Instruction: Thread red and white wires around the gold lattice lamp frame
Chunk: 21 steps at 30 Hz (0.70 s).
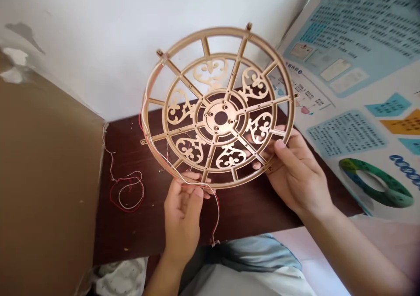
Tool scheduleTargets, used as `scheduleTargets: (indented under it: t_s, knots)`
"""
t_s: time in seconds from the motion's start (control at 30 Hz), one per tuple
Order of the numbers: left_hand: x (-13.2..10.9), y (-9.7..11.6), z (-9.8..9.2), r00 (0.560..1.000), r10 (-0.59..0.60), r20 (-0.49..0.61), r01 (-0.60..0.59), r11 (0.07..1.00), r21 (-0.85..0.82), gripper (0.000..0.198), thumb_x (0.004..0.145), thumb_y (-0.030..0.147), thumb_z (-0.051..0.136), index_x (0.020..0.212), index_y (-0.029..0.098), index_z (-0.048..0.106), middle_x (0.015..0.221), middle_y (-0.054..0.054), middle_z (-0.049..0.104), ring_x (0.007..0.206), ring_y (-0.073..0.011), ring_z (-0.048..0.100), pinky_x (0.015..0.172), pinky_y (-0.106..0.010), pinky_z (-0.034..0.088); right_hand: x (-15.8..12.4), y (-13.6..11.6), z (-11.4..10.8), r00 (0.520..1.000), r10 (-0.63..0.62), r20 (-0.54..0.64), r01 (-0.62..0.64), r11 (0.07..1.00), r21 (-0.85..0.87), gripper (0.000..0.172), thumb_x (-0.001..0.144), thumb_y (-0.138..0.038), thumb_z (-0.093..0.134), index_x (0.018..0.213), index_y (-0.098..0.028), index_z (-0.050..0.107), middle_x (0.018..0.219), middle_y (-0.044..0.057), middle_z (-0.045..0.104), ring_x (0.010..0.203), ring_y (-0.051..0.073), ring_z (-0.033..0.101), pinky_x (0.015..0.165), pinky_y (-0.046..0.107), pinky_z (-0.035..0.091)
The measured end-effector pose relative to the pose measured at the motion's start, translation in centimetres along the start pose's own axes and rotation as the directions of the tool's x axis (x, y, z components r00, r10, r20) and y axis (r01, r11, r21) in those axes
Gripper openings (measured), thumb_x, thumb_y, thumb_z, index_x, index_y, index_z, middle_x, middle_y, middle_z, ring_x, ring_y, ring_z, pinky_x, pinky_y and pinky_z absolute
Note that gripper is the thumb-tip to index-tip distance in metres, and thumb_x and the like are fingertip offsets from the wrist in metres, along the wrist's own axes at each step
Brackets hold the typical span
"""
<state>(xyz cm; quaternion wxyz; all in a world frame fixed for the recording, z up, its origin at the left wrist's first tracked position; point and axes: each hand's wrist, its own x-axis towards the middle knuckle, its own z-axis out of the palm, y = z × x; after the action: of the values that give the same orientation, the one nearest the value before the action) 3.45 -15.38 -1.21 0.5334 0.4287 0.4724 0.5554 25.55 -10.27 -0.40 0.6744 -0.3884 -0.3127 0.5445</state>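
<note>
A round gold-coloured openwork frame (pixel 220 117) with spokes and scroll ornaments is held up, tilted, above the dark table. My left hand (pixel 184 213) grips its lower rim, thumb in front. My right hand (pixel 297 171) grips the lower right rim, with some fingers behind the frame. A red and white wire (pixel 154 149) runs along the left side of the rim, passes my left hand and hangs down to a small connector (pixel 215 243) near the table's front edge.
Another red and white wire (pixel 131 193) lies looped on the dark brown table (pixel 121 235) at the left. A brown panel (pixel 49 178) stands at the left, a white wall (pixel 98 38) behind, and a printed board (pixel 354 125) at the right.
</note>
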Motion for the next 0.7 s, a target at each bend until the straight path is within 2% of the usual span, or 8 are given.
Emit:
scheduleTargets:
  t_s: [0.1, 0.2, 0.4, 0.57, 0.7]
  knots:
    - [-0.4, -0.6, 0.1, 0.995, 0.037, -0.088, -0.039, 0.999, -0.015, 0.008, 0.106, 0.030, 0.075, 0.113, 0.026, 0.074, 0.102, 0.000, 0.080, 0.089, -0.0110, 0.080, 0.086, -0.019, 0.065, -0.2, 0.1, 0.0, 0.999, -0.027, 0.032, 0.028, 0.999, -0.025, 0.022, 0.096, -0.038, 0.086, 0.115, -0.035, 0.074, 0.100, -0.002, 0.076, 0.076, 0.012, 0.072, 0.060, 0.019, 0.065]
    - [-0.7, -1.1, 0.3, 0.989, 0.068, -0.131, -0.070, 0.997, -0.011, 0.009, 0.104, 0.025, 0.077, 0.113, 0.027, 0.075, 0.103, 0.002, 0.078, 0.089, -0.0088, 0.078, 0.087, -0.017, 0.064, -0.5, 0.1, 0.0, 0.997, -0.055, 0.062, 0.059, 0.997, -0.050, 0.020, 0.099, -0.036, 0.082, 0.117, -0.037, 0.075, 0.101, -0.001, 0.078, 0.079, 0.016, 0.076, 0.057, 0.023, 0.065]
    - [-0.6, -1.1, 0.6, 0.984, 0.082, -0.161, -0.087, 0.996, -0.022, 0.012, 0.102, 0.020, 0.078, 0.110, 0.027, 0.075, 0.102, 0.003, 0.074, 0.087, -0.0060, 0.076, 0.085, -0.013, 0.063, -0.8, 0.1, -0.2, 0.989, -0.113, 0.092, 0.120, 0.990, -0.074, 0.019, 0.102, -0.031, 0.077, 0.120, -0.039, 0.075, 0.105, 0.000, 0.079, 0.084, 0.020, 0.080, 0.064, 0.034, 0.072]
    - [-0.3, -1.2, 0.7, 0.979, 0.092, -0.181, -0.093, 0.996, 0.004, 0.010, 0.102, 0.018, 0.078, 0.107, 0.026, 0.074, 0.100, 0.002, 0.072, 0.085, -0.0065, 0.074, 0.084, -0.013, 0.063, -0.9, 0.2, -0.4, 0.987, -0.148, 0.060, 0.155, 0.979, -0.131, 0.019, 0.101, -0.030, 0.078, 0.118, -0.039, 0.077, 0.107, 0.000, 0.079, 0.098, 0.021, 0.082, 0.054, 0.027, 0.067]
    - [-0.3, -1.2, 0.8, 0.980, 0.066, -0.188, -0.062, 0.998, 0.026, 0.009, 0.101, 0.019, 0.078, 0.105, 0.026, 0.073, 0.100, 0.002, 0.070, 0.085, -0.0074, 0.071, 0.082, -0.013, 0.062, -1.0, 0.1, -0.2, 0.987, -0.158, 0.024, 0.160, 0.976, -0.148, 0.020, 0.100, -0.029, 0.079, 0.118, -0.038, 0.078, 0.106, 0.000, 0.077, 0.099, 0.021, 0.082, 0.058, 0.029, 0.070]
